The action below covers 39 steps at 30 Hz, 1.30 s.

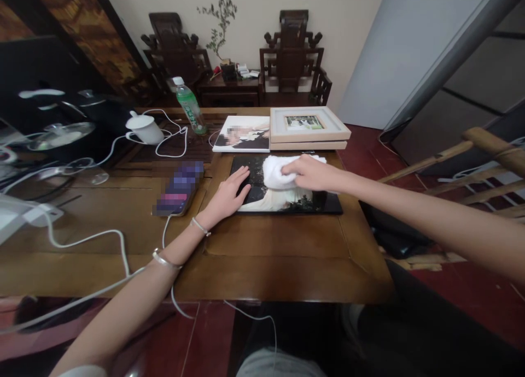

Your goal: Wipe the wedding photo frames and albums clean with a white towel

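A dark, glossy photo panel [324,203] with a white gown pictured on it lies flat on the wooden table. Gripped in my right hand [307,172] is a bunched white cloth [274,172], which rests on the panel's upper middle. My left hand [231,194] lies flat with fingers stretched out, touching the panel's left edge. Just behind the panel are a white photo print [246,142] and two stacked light-wood picture frames [309,139]. Part of the panel's surface is hidden under the cloth and my right hand.
Left of my arm, a phone [178,188] lies with a white cable attached. A green-labelled bottle [191,106], a lidded white mug [144,128] and a glass-lidded pot [61,136] stand farther back. White cables [118,234] trail over the table [283,257]. A wooden chair [447,158] is at right.
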Each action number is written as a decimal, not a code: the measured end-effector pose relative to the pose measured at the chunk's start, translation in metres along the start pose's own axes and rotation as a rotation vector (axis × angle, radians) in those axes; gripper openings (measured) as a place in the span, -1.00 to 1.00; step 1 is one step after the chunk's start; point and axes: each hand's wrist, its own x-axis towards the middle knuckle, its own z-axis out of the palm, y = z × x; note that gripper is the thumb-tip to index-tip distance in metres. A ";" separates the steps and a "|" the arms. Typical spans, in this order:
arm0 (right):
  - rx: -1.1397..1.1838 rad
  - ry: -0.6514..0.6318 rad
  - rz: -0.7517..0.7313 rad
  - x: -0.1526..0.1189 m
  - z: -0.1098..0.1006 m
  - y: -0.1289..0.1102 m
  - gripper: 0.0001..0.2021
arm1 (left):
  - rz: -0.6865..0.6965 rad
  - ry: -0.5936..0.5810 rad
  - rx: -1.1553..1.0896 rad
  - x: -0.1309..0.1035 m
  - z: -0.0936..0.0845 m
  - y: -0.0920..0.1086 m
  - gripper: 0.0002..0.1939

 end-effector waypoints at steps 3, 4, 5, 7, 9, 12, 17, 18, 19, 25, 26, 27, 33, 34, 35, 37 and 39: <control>-0.133 -0.010 0.065 0.023 0.003 0.014 -0.68 | -0.006 -0.001 -0.005 0.000 0.000 0.000 -0.48; -0.166 -0.032 0.100 0.028 0.006 0.016 -0.61 | -0.007 -0.003 -0.007 0.000 0.000 0.000 -0.48; -0.192 -0.059 0.135 0.031 0.010 0.017 -0.53 | -0.008 -0.004 -0.010 0.000 0.000 -0.001 -0.48; -0.230 -0.118 0.186 0.032 0.020 0.014 -0.37 | -0.006 -0.006 -0.017 0.000 0.000 -0.001 -0.48; -0.261 -0.161 0.187 0.026 0.029 0.006 -0.28 | -0.006 -0.005 -0.023 0.000 0.001 -0.001 -0.48; -0.282 -0.195 0.146 0.004 0.040 -0.012 -0.27 | -0.018 -0.006 -0.019 0.000 0.002 -0.001 -0.47; -0.311 -0.187 0.073 -0.047 0.059 -0.053 -0.35 | -0.023 -0.010 -0.017 0.000 0.002 0.000 -0.48; -0.313 -0.186 0.049 -0.056 0.063 -0.060 -0.37 | -0.023 -0.010 -0.018 0.000 0.002 0.001 -0.48; -0.309 -0.193 0.033 -0.063 0.065 -0.067 -0.39 | -0.025 -0.010 -0.019 0.000 0.002 0.001 -0.48; -0.215 -0.204 0.037 -0.070 0.062 -0.069 -0.44 | -0.033 -0.011 -0.019 0.001 0.001 0.002 -0.49; -0.195 -0.204 0.045 -0.065 0.059 -0.065 -0.43 | -0.033 -0.010 -0.018 0.001 0.001 0.002 -0.49; -0.177 -0.206 0.053 -0.060 0.056 -0.060 -0.42 | -0.033 -0.010 -0.016 0.001 0.002 0.002 -0.49; -0.137 -0.186 0.101 -0.010 0.037 -0.021 -0.36 | -0.016 -0.009 0.003 0.001 0.003 -0.001 -0.48; -0.145 -0.174 0.104 0.000 0.034 -0.013 -0.36 | -0.013 -0.009 0.001 0.001 0.003 -0.001 -0.48; -0.152 -0.160 0.111 0.010 0.031 -0.005 -0.37 | -0.012 -0.008 -0.002 0.001 0.003 -0.002 -0.49; -0.167 -0.136 0.131 0.028 0.024 0.010 -0.39 | -0.013 -0.010 -0.005 0.001 0.002 -0.001 -0.49; -0.185 -0.127 0.142 0.041 0.018 0.022 -0.43 | -0.012 -0.013 -0.003 0.001 0.002 -0.001 -0.49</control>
